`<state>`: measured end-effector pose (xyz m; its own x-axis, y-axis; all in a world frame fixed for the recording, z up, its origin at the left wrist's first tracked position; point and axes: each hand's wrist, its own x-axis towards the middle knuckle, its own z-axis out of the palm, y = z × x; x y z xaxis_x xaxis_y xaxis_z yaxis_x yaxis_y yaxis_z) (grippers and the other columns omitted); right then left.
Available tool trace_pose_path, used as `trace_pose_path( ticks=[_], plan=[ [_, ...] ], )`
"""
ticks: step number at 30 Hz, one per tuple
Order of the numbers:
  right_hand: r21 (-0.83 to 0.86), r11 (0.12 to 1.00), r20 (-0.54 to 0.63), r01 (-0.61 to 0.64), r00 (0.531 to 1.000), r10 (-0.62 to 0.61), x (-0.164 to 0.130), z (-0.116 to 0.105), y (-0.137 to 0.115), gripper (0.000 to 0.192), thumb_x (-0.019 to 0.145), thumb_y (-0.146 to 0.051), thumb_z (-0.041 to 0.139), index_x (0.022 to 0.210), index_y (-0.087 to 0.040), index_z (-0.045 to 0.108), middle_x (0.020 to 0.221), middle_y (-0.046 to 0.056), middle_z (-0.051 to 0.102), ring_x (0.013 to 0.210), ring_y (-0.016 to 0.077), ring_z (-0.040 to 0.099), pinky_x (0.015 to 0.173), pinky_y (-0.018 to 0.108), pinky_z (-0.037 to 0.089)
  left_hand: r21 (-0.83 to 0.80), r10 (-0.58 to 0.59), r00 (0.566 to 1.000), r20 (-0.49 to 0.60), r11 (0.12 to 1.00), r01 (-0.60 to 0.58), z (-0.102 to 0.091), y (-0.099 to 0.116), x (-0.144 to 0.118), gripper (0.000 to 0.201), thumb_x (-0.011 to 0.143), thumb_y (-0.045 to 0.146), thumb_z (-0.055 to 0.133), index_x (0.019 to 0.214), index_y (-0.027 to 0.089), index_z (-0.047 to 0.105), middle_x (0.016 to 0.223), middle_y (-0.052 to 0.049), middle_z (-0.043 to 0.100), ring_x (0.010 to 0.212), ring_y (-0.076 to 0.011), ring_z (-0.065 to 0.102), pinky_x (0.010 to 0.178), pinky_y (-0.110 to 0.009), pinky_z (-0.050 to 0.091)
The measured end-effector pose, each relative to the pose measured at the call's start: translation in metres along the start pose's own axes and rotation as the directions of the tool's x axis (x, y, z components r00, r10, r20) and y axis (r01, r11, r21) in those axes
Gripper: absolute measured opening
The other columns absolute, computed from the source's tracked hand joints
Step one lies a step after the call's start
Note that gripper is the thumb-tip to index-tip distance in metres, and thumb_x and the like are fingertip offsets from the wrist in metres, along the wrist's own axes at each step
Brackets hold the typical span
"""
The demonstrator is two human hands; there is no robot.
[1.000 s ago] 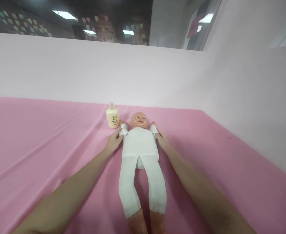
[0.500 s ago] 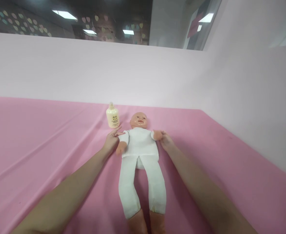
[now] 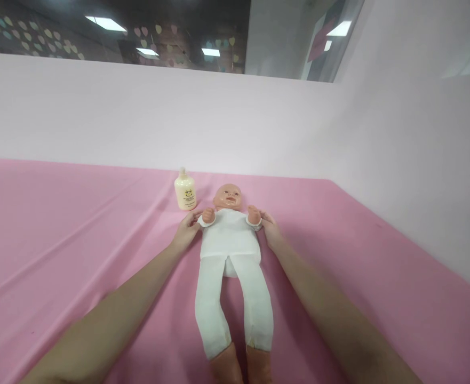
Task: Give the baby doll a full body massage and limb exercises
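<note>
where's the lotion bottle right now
The lotion bottle stands upright on the pink sheet, just left of the doll and its head, beyond the left hand.

I see the doll (image 3: pixel 230 240) in a plain white suit with a peach-toned head and feet, lying on a pink sheet (image 3: pixel 78 240). The bottle (image 3: pixel 185 191) is pale cream-yellow with a small darker print.

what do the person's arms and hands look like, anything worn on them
Both arms are bare from the bottom edge of the picture up to the wrists: no sleeves show. The left hand and right hand wear no gloves. No watch, bracelet or ring can be seen, though the fingers are too small to be sure of rings. No marks or tattoos show on the forearms.
</note>
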<state>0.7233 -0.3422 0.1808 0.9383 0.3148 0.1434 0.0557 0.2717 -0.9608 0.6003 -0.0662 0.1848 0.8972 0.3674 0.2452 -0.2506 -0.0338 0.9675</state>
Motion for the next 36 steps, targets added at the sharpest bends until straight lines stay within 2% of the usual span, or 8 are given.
trace_pose_path(
  ticks=[4, 8, 12, 16, 23, 29, 33, 36],
  plan=[
    [-0.124, 0.983, -0.066, 0.135, 0.987, -0.144, -0.004, 0.003, -0.003, 0.043, 0.078, -0.033, 0.065, 0.119, -0.027, 0.055, 0.117, 0.004, 0.067, 0.107, 0.0209, 0.064, 0.091, 0.037, 0.053, 0.123, 0.018, 1.000, -0.015, 0.992, -0.016, 0.000, 0.001, -0.001, 0.059, 0.078, 0.028, 0.065, 0.135, 0.023, 0.051, 0.127, -0.010, 0.066, 0.114, -0.0254, 0.062, 0.100, -0.044, 0.046],
    [-0.304, 0.925, -0.116, 0.227, 0.955, -0.272, -0.005, 0.004, -0.002, 0.048, 0.082, -0.037, 0.064, 0.125, -0.025, 0.046, 0.121, 0.009, 0.064, 0.107, 0.0221, 0.064, 0.092, 0.040, 0.053, 0.259, 0.133, 0.984, -0.118, 0.961, -0.099, -0.001, -0.001, -0.004, 0.056, 0.080, 0.031, 0.065, 0.133, 0.027, 0.046, 0.124, -0.008, 0.066, 0.115, -0.0235, 0.061, 0.103, -0.046, 0.045],
    [-0.467, 0.858, -0.103, 0.212, 0.951, -0.291, -0.007, 0.005, -0.002, 0.043, 0.087, -0.041, 0.056, 0.126, -0.025, 0.052, 0.131, 0.010, 0.060, 0.112, 0.0237, 0.061, 0.097, 0.043, 0.051, 0.342, 0.219, 0.969, -0.112, 0.924, -0.169, -0.001, -0.002, -0.006, 0.043, 0.082, 0.031, 0.062, 0.124, 0.028, 0.050, 0.132, -0.007, 0.060, 0.113, -0.0222, 0.062, 0.104, -0.045, 0.046],
    [-0.576, 0.792, -0.026, 0.202, 0.964, -0.264, -0.011, 0.006, -0.007, 0.046, 0.089, -0.038, 0.049, 0.133, -0.026, 0.053, 0.139, 0.009, 0.056, 0.117, 0.0237, 0.059, 0.100, 0.043, 0.049, 0.441, 0.245, 0.968, -0.058, 0.876, -0.195, -0.002, -0.002, -0.005, 0.042, 0.086, 0.033, 0.057, 0.128, 0.028, 0.055, 0.137, -0.007, 0.057, 0.116, -0.0231, 0.060, 0.107, -0.045, 0.045],
    [-0.691, 0.705, 0.022, 0.159, 0.980, -0.200, -0.015, 0.009, -0.015, 0.052, 0.090, -0.035, 0.045, 0.139, -0.022, 0.054, 0.141, 0.010, 0.055, 0.127, 0.0253, 0.054, 0.111, 0.043, 0.040, 0.540, 0.205, 0.978, -0.035, 0.828, -0.154, -0.007, -0.010, 0.001, 0.050, 0.089, 0.034, 0.052, 0.139, 0.027, 0.053, 0.146, -0.007, 0.052, 0.129, -0.0249, 0.053, 0.112, -0.044, 0.041],
    [-0.690, 0.719, -0.023, 0.080, 0.991, -0.132, -0.014, 0.010, -0.017, 0.054, 0.090, -0.037, 0.044, 0.138, -0.018, 0.056, 0.143, 0.012, 0.055, 0.130, 0.0266, 0.052, 0.114, 0.043, 0.037, 0.632, 0.107, 0.994, -0.011, 0.772, -0.076, -0.011, -0.013, 0.006, 0.053, 0.090, 0.039, 0.051, 0.140, 0.021, 0.055, 0.141, -0.009, 0.059, 0.131, -0.0280, 0.052, 0.114, -0.045, 0.037],
    [-0.632, 0.773, -0.057, 0.042, 0.993, -0.100, -0.014, 0.008, -0.015, 0.051, 0.088, -0.039, 0.046, 0.134, -0.022, 0.057, 0.141, 0.009, 0.057, 0.128, 0.0257, 0.053, 0.112, 0.043, 0.038, 0.561, 0.011, 1.000, -0.011, 0.828, -0.003, -0.013, -0.013, 0.006, 0.055, 0.089, 0.043, 0.053, 0.140, 0.023, 0.054, 0.136, -0.009, 0.063, 0.126, -0.0284, 0.058, 0.110, -0.045, 0.040],
    [-0.543, 0.839, -0.091, 0.023, 0.992, -0.086, -0.011, 0.005, -0.011, 0.045, 0.084, -0.040, 0.050, 0.126, -0.024, 0.057, 0.128, 0.007, 0.064, 0.115, 0.0249, 0.060, 0.104, 0.044, 0.045, 0.401, -0.033, 0.999, -0.018, 0.915, 0.037, -0.012, -0.012, 0.005, 0.063, 0.084, 0.044, 0.063, 0.142, 0.023, 0.050, 0.135, -0.010, 0.064, 0.122, -0.0286, 0.061, 0.108, -0.046, 0.042]
  ],
)
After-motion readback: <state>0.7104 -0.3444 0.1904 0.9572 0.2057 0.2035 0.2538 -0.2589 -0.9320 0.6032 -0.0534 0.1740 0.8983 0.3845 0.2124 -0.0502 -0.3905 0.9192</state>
